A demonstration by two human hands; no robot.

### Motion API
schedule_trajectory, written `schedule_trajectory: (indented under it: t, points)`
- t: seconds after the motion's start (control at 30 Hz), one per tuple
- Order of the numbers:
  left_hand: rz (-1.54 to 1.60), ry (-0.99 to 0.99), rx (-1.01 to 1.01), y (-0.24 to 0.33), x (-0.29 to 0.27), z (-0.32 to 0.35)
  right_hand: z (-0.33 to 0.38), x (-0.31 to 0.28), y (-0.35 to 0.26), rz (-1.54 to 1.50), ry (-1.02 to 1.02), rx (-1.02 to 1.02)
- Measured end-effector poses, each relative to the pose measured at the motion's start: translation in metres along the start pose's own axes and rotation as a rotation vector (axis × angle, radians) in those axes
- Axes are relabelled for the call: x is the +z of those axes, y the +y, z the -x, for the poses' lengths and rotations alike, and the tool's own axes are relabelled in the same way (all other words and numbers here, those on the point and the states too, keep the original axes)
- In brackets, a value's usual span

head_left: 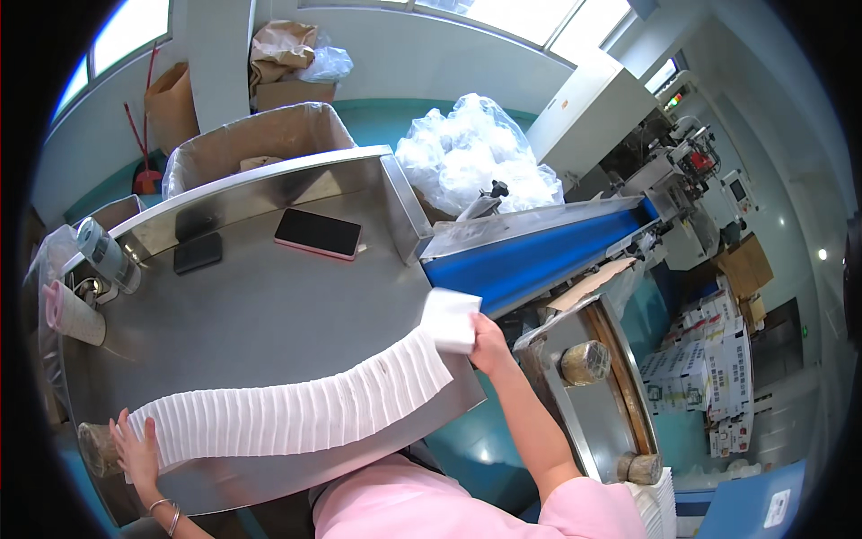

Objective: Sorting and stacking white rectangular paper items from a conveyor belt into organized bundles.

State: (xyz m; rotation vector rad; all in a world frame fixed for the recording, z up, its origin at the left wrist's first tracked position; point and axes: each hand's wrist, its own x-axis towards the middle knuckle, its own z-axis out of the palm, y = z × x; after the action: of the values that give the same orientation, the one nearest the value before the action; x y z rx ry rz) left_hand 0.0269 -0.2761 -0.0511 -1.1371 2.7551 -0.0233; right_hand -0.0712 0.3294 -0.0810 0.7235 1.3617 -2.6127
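Observation:
A long row of white folded tissues (287, 409) lies on edge across the steel table (269, 305), running from lower left to the table's right edge. My left hand (135, 449) presses flat against the row's left end. My right hand (489, 346) grips a small white stack of tissues (449, 319) at the row's right end, just beside the start of the blue conveyor belt (530, 256).
A dark phone with a pink edge (317, 234) and a black phone (197, 252) lie on the table's far side. A bottle (106, 254) and a cup (72, 314) stand at the left. A cardboard bin (251, 139), a plastic bag heap (476, 153), machinery and stacked boxes (709, 368) surround the table.

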Motion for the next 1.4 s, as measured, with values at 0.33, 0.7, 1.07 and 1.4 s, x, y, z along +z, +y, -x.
schedule_trajectory:
  t: [0.33, 0.7, 1.07, 1.4]
  points:
    - [-0.012, 0.163, 0.061, 0.001, 0.016, 0.004, 0.037, 0.038, 0.011, 0.607, -0.190, 0.157]
    - [-0.054, 0.182, 0.083, 0.009, 0.015, 0.014, 0.016, 0.010, -0.002, 0.152, 0.167, 0.036]
    - [-0.005, 0.207, 0.133, 0.024, 0.011, 0.024, 0.043, 0.042, 0.015, 0.609, -0.230, -0.065]
    - [-0.020, 0.182, 0.129, 0.034, 0.009, 0.034, 0.043, 0.032, 0.011, 0.905, -0.388, -0.194]
